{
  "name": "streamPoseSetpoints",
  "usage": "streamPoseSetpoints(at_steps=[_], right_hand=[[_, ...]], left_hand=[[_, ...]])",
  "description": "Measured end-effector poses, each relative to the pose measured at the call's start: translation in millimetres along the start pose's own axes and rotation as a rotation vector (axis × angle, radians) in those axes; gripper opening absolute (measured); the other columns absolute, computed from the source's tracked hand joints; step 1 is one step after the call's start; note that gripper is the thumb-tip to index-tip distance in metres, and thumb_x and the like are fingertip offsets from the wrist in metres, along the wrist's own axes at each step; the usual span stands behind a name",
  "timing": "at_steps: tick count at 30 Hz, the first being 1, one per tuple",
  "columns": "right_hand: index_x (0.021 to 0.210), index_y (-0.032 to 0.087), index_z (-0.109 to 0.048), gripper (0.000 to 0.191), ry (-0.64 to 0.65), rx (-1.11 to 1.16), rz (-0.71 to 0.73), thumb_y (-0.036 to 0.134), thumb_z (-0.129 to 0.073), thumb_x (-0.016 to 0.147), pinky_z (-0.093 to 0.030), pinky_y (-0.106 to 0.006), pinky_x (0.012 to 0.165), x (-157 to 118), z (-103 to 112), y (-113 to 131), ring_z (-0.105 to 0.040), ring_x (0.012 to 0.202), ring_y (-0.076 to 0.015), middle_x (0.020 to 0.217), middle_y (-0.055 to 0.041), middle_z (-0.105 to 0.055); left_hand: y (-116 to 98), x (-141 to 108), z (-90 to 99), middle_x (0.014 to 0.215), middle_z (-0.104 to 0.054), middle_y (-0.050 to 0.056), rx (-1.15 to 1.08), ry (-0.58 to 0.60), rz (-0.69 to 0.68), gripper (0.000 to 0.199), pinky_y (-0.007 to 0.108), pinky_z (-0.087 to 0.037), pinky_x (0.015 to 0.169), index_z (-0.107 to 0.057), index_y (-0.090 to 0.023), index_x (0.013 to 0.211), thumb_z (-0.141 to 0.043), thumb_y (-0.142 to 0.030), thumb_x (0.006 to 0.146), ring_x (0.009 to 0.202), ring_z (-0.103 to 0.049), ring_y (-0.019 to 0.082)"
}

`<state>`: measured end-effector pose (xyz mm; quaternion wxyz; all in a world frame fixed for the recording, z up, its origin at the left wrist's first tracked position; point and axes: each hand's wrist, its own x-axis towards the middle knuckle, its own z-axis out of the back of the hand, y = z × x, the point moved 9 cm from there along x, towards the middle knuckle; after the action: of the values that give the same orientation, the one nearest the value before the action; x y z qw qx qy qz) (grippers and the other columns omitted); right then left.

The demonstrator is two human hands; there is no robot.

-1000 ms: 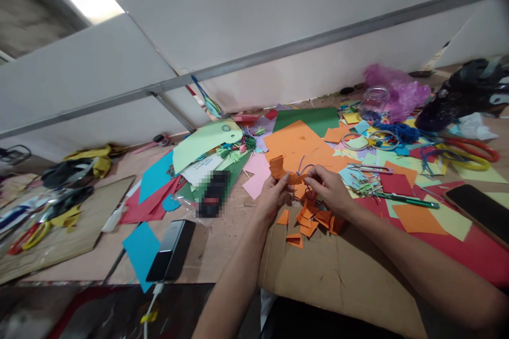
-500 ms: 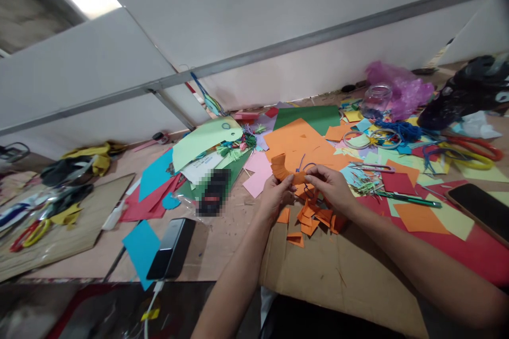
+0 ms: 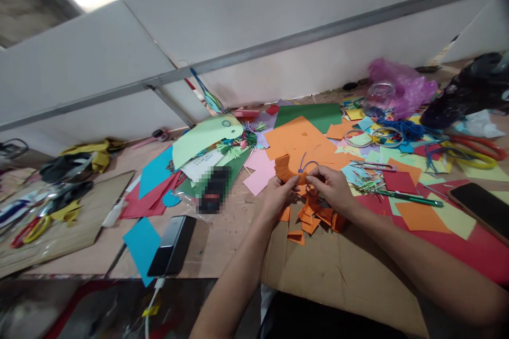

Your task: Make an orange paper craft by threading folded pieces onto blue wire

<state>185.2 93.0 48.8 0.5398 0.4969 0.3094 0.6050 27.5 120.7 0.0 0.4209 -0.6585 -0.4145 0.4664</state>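
A string of orange paper pieces (image 3: 283,168) is pinched between the thumb and fingers of my left hand (image 3: 280,193). My right hand (image 3: 328,184) is closed at the right end of the same orange strip, its fingertips close to a thin dark blue cord (image 3: 303,163) that loops above and between the hands. Whatever lies inside the right fingertips is too small to make out. Just below both hands, loose orange paper pieces (image 3: 310,217) lie heaped on a brown cardboard sheet (image 3: 338,270).
Large orange sheets (image 3: 298,140) lie behind the hands. To the right are a green pen-like tool (image 3: 413,198), a phone (image 3: 481,206), scissors (image 3: 473,153) and a jar (image 3: 380,96). At left are a black power bank (image 3: 173,246), blue sheets (image 3: 143,249) and more scissors (image 3: 32,230).
The view has shifted slightly. Both hands keep nearly the same pose around the orange strip, with only small finger movement.
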Motion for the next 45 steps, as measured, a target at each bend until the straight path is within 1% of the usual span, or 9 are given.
streamPoseSetpoints(at_steps=[7, 14, 18, 22, 28, 35, 38, 41, 45], right_hand=[[0.075, 0.024, -0.061, 0.017, 0.019, -0.059, 0.044, 0.033, -0.061, 0.089, -0.041, -0.030, 0.062, -1, 0, 7, -0.056, 0.063, -0.0177, 0.067, -0.0003, -0.064], [0.073, 0.024, -0.061, 0.020, 0.059, -0.080, 0.065, 0.037, -0.061, 0.089, -0.040, -0.031, 0.062, -4, -5, 16, -0.056, 0.064, -0.0183, 0.068, -0.0015, -0.064], [0.079, 0.023, -0.064, 0.017, 0.009, 0.009, 0.008, 0.037, -0.061, 0.089, -0.042, -0.030, 0.064, -2, 0, 9, -0.057, 0.067, -0.0176, 0.074, -0.0012, -0.066], [0.088, 0.023, -0.068, 0.017, 0.057, 0.087, -0.037, 0.040, -0.065, 0.086, -0.044, -0.030, 0.062, -1, -4, 3, -0.057, 0.067, -0.0170, 0.081, -0.0019, -0.068], [0.078, 0.022, -0.064, 0.020, 0.148, 0.225, -0.155, 0.041, -0.067, 0.084, -0.043, -0.028, 0.056, -3, -14, -7, -0.055, 0.060, -0.0150, 0.067, 0.0012, -0.061], [0.080, 0.022, -0.058, 0.033, 0.198, 0.440, -0.311, 0.051, -0.073, 0.079, -0.042, -0.025, 0.049, -5, -26, -23, -0.054, 0.051, -0.0117, 0.066, 0.0048, -0.058], [0.087, 0.022, -0.057, 0.039, 0.222, 0.523, -0.343, 0.054, -0.076, 0.078, -0.041, -0.023, 0.048, -5, -31, -26, -0.055, 0.049, -0.0095, 0.073, 0.0052, -0.061], [0.093, 0.022, -0.058, 0.045, 0.278, 0.575, -0.406, 0.053, -0.082, 0.072, -0.046, -0.024, 0.052, -8, -39, -28, -0.059, 0.053, -0.0108, 0.075, 0.0033, -0.066], [0.082, 0.020, -0.059, 0.039, 0.283, 0.457, -0.406, 0.052, -0.079, 0.073, -0.044, -0.024, 0.051, -9, -39, -28, -0.058, 0.052, -0.0124, 0.063, 0.0017, -0.064]], left_hand=[[0, -2, -2.3, 0.063, -0.062, 0.001, -0.028, 0.026, 0.020, 0.058, 0.025, -0.048, 0.046, -0.068, -0.011, 0.088, -0.090, -0.055, 0.057, 0.045, -0.057, 0.011], [2, -2, -7.3, 0.053, -0.053, -0.004, -0.060, 0.082, 0.029, 0.051, 0.022, -0.042, 0.043, -0.064, -0.012, 0.075, -0.092, -0.050, 0.057, 0.041, -0.048, 0.007], [3, 3, -3.2, 0.062, -0.060, 0.000, -0.102, 0.056, 0.030, 0.057, 0.025, -0.050, 0.049, -0.067, -0.011, 0.086, -0.093, -0.051, 0.053, 0.049, -0.055, 0.010], [0, 3, -1.3, 0.065, -0.061, 0.001, -0.103, 0.038, 0.017, 0.055, 0.024, -0.049, 0.048, -0.067, -0.011, 0.086, -0.093, -0.048, 0.055, 0.050, -0.055, 0.010], [1, -7, -13.9, 0.066, -0.060, 0.000, -0.126, 0.107, 0.087, 0.059, 0.030, -0.055, 0.051, -0.066, -0.010, 0.093, -0.093, -0.047, 0.056, 0.046, -0.055, 0.010], [2, -7, -17.0, 0.070, -0.064, 0.000, -0.189, 0.112, 0.083, 0.063, 0.025, -0.050, 0.050, -0.066, -0.012, 0.100, -0.095, -0.043, 0.053, 0.052, -0.059, 0.012], [3, -1, -9.6, 0.064, -0.062, -0.001, -0.177, 0.068, 0.071, 0.058, 0.025, -0.049, 0.049, -0.068, -0.011, 0.095, -0.094, -0.045, 0.055, 0.050, -0.058, 0.012], [0, 7, 3.1, 0.070, -0.068, 0.002, -0.212, -0.023, 0.006, 0.057, 0.023, -0.050, 0.053, -0.069, -0.011, 0.093, -0.095, -0.041, 0.053, 0.054, -0.060, 0.011], [-1, 12, 12.8, 0.071, -0.070, 0.003, -0.251, -0.099, -0.046, 0.056, 0.022, -0.050, 0.056, -0.070, -0.011, 0.090, -0.096, -0.039, 0.050, 0.055, -0.061, 0.010]])
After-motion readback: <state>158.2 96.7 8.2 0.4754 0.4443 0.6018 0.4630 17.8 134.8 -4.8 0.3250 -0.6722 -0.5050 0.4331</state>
